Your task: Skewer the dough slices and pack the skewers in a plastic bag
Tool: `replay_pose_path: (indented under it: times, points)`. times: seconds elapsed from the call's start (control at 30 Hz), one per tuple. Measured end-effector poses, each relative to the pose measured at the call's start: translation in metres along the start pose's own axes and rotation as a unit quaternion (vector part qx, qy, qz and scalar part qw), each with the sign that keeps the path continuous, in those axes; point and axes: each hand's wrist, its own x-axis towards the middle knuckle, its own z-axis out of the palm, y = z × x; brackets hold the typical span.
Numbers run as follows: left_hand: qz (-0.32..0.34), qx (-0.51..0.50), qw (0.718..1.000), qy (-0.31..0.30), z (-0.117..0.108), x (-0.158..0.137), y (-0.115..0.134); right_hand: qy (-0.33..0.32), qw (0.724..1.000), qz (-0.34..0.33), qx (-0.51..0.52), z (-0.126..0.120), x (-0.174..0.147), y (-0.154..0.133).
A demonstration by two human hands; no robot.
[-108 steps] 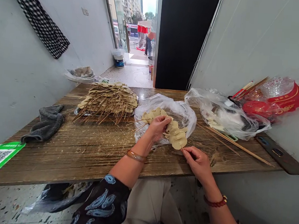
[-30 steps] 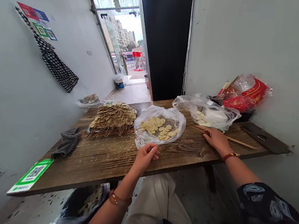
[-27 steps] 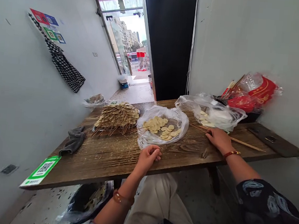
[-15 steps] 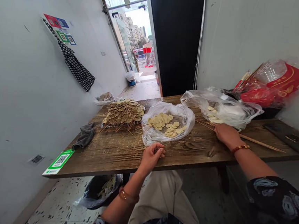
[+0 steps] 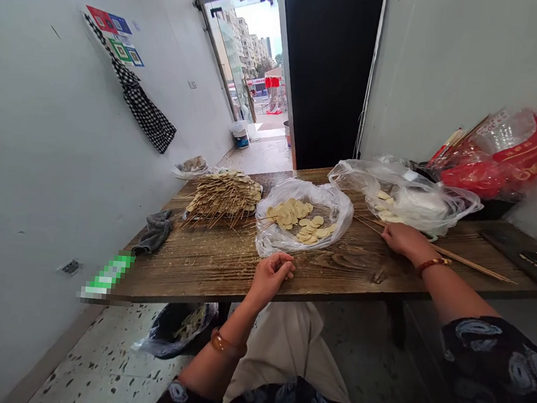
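My left hand (image 5: pixel 269 275) rests at the table's front edge, its fingers curled in loosely and nothing visible in them. Just beyond it lies an opened white plastic bag (image 5: pixel 272 242) holding pale round slices (image 5: pixel 310 230), with a few skewer ends crossing its left side. To the right, my right hand (image 5: pixel 406 242) is down on a bundle of bamboo skewers (image 5: pixel 479 264), its fingertips pinched together at them. The skewers stick out on both sides of that hand. At the left stands a pile of skewered slices (image 5: pixel 224 199).
A second clear bag (image 5: pixel 423 205) with pale pieces lies behind my right hand. Red packaging (image 5: pixel 507 160) is at the far right. A grey cloth (image 5: pixel 153 232) lies at the left edge. Beneath the table is a lined bin (image 5: pixel 182 332). A dark board (image 5: pixel 522 255) lies at right.
The view has tilted and shifted slightly. My right hand stays at the skewers, with its fingertips drawn in a little. My left hand keeps its curled pose.
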Motion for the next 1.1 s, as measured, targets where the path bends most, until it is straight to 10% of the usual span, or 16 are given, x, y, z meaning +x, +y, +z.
replay_pose_path:
  times: [0.33, 0.67, 0.9, 1.1]
  points:
    - [-0.005, -0.033, 0.999, 0.002, 0.001, -0.001, -0.002, 0.090, 0.995, -0.028, -0.009, -0.015, -0.026, 0.014]
    - [-0.002, -0.065, 0.998, 0.013, -0.004, 0.021, 0.034, 0.261, 0.926, 0.001, 0.273, -0.044, -0.075, -0.020]
    - [0.087, 0.133, 0.987, -0.019, 0.013, 0.098, 0.054, 0.223, 0.859, -0.119, 0.445, -0.053, -0.038, -0.105]
    - [0.195, 0.317, 0.924, -0.086, 0.038, 0.133, 0.042, 0.092, 0.807, -0.126, 0.570, -0.028, 0.022, -0.139]
